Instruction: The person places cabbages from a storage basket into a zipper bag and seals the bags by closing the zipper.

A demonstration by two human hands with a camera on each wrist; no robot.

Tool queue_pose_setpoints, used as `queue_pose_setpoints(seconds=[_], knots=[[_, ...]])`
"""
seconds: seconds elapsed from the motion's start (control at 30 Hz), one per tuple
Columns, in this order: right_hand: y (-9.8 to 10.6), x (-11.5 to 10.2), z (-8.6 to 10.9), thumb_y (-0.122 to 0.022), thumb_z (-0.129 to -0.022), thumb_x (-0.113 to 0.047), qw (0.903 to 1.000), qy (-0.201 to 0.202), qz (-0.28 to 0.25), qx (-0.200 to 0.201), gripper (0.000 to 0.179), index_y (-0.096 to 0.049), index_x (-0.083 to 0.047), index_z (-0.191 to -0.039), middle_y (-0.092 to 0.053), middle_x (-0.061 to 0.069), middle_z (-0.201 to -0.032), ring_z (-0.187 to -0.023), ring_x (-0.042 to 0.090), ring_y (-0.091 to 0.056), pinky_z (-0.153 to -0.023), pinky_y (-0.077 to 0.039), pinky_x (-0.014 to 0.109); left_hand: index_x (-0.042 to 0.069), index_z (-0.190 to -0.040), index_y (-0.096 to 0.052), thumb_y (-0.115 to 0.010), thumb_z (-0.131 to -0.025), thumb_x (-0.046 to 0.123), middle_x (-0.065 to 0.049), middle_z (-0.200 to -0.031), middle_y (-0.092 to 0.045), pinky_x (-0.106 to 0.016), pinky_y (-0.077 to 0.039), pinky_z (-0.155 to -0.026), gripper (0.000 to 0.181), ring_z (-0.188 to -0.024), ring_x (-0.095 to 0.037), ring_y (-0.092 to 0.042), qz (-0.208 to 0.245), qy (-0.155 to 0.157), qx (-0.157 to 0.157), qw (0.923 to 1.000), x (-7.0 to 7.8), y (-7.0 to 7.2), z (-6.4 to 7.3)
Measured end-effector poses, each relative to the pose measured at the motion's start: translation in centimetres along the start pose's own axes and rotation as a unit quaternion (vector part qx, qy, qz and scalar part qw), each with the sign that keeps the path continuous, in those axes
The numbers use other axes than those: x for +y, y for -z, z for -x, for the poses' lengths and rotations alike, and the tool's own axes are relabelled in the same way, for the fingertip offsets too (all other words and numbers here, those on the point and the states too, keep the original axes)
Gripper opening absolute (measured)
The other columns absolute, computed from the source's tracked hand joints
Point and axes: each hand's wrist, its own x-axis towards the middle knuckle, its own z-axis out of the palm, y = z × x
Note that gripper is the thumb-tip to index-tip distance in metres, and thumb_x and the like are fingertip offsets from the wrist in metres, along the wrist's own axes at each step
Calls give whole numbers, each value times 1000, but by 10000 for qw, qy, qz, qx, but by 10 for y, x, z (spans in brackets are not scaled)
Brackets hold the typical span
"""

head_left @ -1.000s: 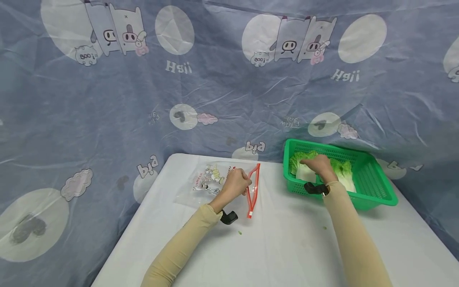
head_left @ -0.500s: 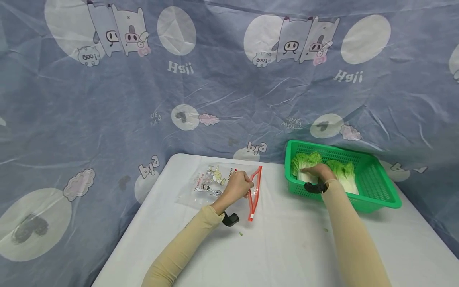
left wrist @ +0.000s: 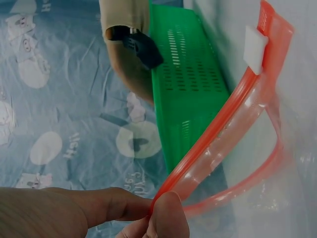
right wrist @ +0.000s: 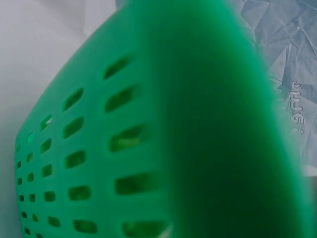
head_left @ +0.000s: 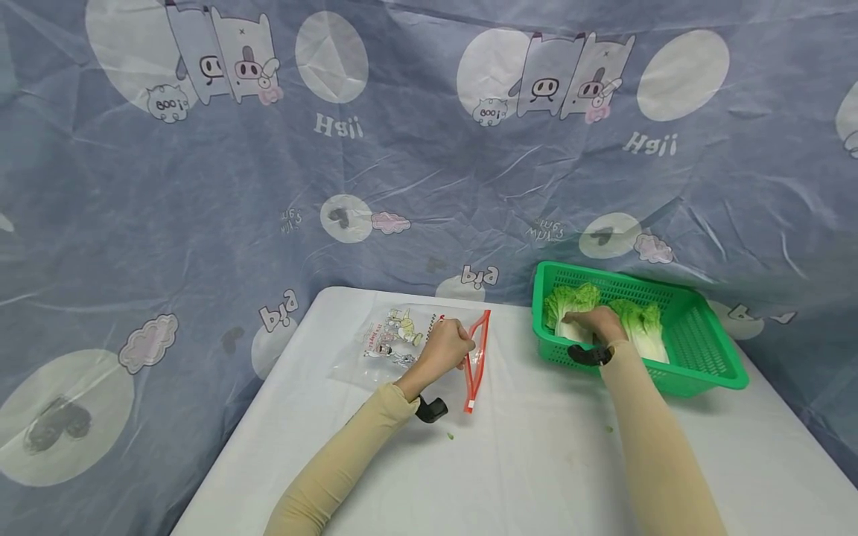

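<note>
In the head view, my left hand [head_left: 445, 344] pinches the red zip edge of a clear printed zip bag [head_left: 392, 339] lying on the table. The left wrist view shows thumb and finger on the red zip strip [left wrist: 213, 131], its mouth parted in a loop, with a white slider [left wrist: 255, 49] near the far end. My right hand [head_left: 599, 324] reaches into a green plastic basket [head_left: 700, 380], fingers curled over the white stem of the left Chinese cabbage [head_left: 570, 299]. Some right fingertips are hidden. Another Chinese cabbage [head_left: 646, 339] lies just right of that hand.
The basket's rim and slotted wall [right wrist: 74, 148] fill the right wrist view and hide the hand there. Small green scraps [head_left: 450, 436] dot the white table [head_left: 536, 461]. A blue-grey printed sheet [head_left: 429, 164] hangs behind the table.
My right hand has lowered onto the left Chinese cabbage in the basket, and more of its leaves show now. The left hand keeps its pinch on the zip bag, almost unmoved.
</note>
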Motion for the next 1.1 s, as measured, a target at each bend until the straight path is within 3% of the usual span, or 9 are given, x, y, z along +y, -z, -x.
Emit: queue_pose_setpoints(seconds=[0.17, 0.23, 0.3, 0.33, 0.4, 0.47, 0.53, 0.73, 1.1], knots=[[-3, 3, 0, -56, -90, -52, 9987, 129, -15, 487, 53, -58, 0, -82, -52, 9, -68, -59, 19, -49, -54, -43, 33, 1, -74, -61, -64, -83, 1, -4, -56, -60, -22, -48, -40, 10, -38, -11, -59, 139, 39, -17, 9999, 0, 1, 0], [-5, 4, -1, -57, -89, -53, 9963, 139, -144, 833, 50, -49, -9, -66, -41, 2, -58, -53, 17, -41, -52, -40, 32, 1, -74, -61, -64, -83, 1, -4, -57, -60, -24, -49, -41, 9, -39, -14, -60, 211, 69, -13, 9998, 1, 2, 0], [-7, 3, 0, -56, -89, -54, 9920, 194, -227, 1228, 53, -40, -11, -63, -35, 1, -56, -52, 19, -40, -52, -40, 35, 1, -74, -61, -63, -83, 1, -5, -57, -60, -24, -50, -41, 9, -41, -15, -61, 261, 96, -11, 9996, 1, 3, 0], [-8, 3, 1, -55, -89, -55, 9895, 212, -346, 1389, 55, -47, -6, -68, -40, 6, -58, -54, 24, -45, -54, -43, 38, 1, -75, -61, -63, -83, 1, -5, -57, -60, -25, -50, -41, 9, -41, -16, -61, 286, 113, -12, 9995, 1, 4, 0], [-12, 3, 3, -53, -90, -57, 9839, 242, -637, 1653, 69, -53, 11, -102, -54, 27, -85, -79, 39, -57, -70, -50, 47, 2, -75, -60, -62, -83, 2, -6, -56, -60, -25, -50, -42, 9, -41, -16, -61, 302, 150, -12, 9994, 1, 4, 0], [-16, 3, 6, -53, -89, -56, 9752, 291, -1005, 1952, 88, -29, 15, -135, -45, 39, -119, -108, 48, -52, -88, -47, 55, 2, -75, -60, -62, -83, 2, -5, -56, -60, -25, -51, -42, 9, -41, -15, -61, 309, 167, -6, 9994, 1, 4, 0], [-20, 2, 9, -55, -89, -54, 9632, 400, -1419, 2249, 100, -3, 9, -147, -29, 39, -140, -122, 49, -42, -96, -41, 57, 3, -76, -60, -62, -84, 3, -5, -56, -60, -25, -51, -42, 8, -41, -14, -61, 306, 175, -10, 9994, 1, 4, 0], [-27, 2, 18, -58, -87, -46, 9265, 861, -1887, 3139, 75, -26, 0, -137, -39, 26, -128, -101, 36, -48, -79, -42, 47, 3, -78, -60, -63, -84, 4, -4, -58, -61, -24, -48, -42, 6, -42, -16, -62, 215, 176, -21, 9996, 1, 5, 0], [-29, 5, 30, -61, -88, -39, 8940, 1430, -2265, 3592, 69, -28, -4, -138, -42, 23, -128, -107, 37, -49, -85, -42, 51, 6, -77, -61, -67, -83, 9, -2, -63, -64, -24, -45, -44, 9, -43, -12, -60, -132, 47, 147, 9998, 0, 7, -2]])
